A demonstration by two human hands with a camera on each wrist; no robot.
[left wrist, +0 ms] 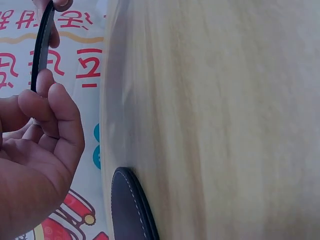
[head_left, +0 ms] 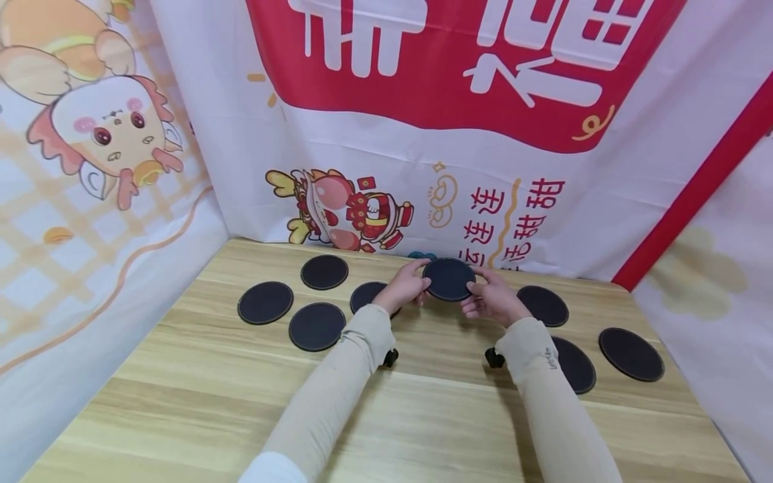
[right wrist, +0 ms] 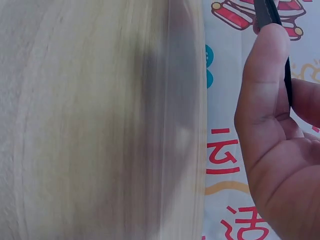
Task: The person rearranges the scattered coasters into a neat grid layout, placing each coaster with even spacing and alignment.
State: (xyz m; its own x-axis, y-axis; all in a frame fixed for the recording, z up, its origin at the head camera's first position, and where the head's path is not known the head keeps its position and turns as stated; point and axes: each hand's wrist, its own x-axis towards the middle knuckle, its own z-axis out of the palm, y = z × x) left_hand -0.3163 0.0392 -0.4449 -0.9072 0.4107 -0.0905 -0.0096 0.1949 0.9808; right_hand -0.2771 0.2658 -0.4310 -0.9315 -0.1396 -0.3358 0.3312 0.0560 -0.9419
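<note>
A black round coaster (head_left: 449,279) with a stitched edge is held between both hands, above the far part of the table. My left hand (head_left: 407,285) pinches its left edge, thumb on the face turned toward me. The opposite edge is pinched by my right hand (head_left: 496,295). Seen edge-on in the left wrist view, the thin coaster (left wrist: 42,45) stands away from the tabletop. The right wrist view catches only its dark edge (right wrist: 288,75) between thumb and fingers. Behind my left hand lies another coaster (head_left: 365,295), partly covered by that hand.
Several more coasters lie flat on the wooden table (head_left: 410,429): a left cluster including one coaster (head_left: 317,327), and a right group including another (head_left: 631,354). My right sleeve partly covers one coaster (head_left: 574,365). A printed cloth (head_left: 386,147) hangs along the table's back edge.
</note>
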